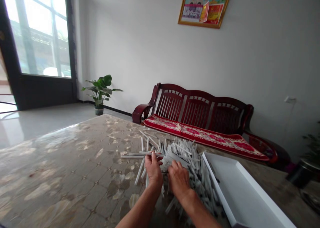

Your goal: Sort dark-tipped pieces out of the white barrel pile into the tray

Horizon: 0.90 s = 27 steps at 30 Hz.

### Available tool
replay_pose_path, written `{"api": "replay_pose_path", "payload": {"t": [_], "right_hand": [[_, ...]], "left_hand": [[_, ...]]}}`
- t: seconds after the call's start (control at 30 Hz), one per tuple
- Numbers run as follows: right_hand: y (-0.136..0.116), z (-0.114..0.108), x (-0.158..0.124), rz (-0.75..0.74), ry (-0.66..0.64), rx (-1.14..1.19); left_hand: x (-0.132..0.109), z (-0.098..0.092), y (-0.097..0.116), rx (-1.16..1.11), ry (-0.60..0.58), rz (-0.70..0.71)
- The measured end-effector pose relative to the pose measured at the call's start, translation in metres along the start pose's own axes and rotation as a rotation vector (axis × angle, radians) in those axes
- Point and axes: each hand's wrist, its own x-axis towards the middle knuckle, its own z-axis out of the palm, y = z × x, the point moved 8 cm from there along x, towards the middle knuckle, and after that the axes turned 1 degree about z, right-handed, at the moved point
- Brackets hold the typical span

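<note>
A heap of thin whitish sticks or tubes [183,148] lies on the patterned table; their exact kind I cannot make out. At the heap's left side, my left hand [153,169] has its fingers closed around a few of these sticks [132,156], which point out to the left. Close beside it, my right hand [178,178] reaches into the heap with bent fingers pointing down. Its fingertips are hidden among the sticks, so its grip does not show. Several loose sticks lie below and beyond my left hand.
A shallow white tray [232,164] stands right of the heap on the table [82,174]. Behind the table is a dark red wooden bench [197,107] with a red patterned cover [200,133]. A potted plant [99,109] stands on the floor at the left, near a glazed door [47,91].
</note>
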Motion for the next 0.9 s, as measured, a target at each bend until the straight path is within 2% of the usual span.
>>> {"api": "replay_pose_path", "payload": {"t": [0.13,0.3,0.43,0.63,0.9], "right_hand": [[0.01,-0.011,-0.004,0.048,0.066,0.04],[0.033,-0.03,-0.012,0.124,0.147,0.116],[0.055,-0.039,-0.023,0.153,0.262,0.223],[0.075,-0.037,-0.038,0.134,0.396,0.41],[0.08,-0.032,-0.045,0.137,0.396,0.48]], "left_hand": [[0.001,-0.001,-0.001,-0.027,0.007,-0.012],[0.002,-0.003,0.002,-0.061,0.033,-0.013],[-0.008,0.006,-0.007,-0.181,-0.023,-0.143],[-0.037,0.021,-0.024,-0.228,-0.104,-0.346],[-0.046,0.026,-0.025,-0.263,-0.126,-0.407]]}}
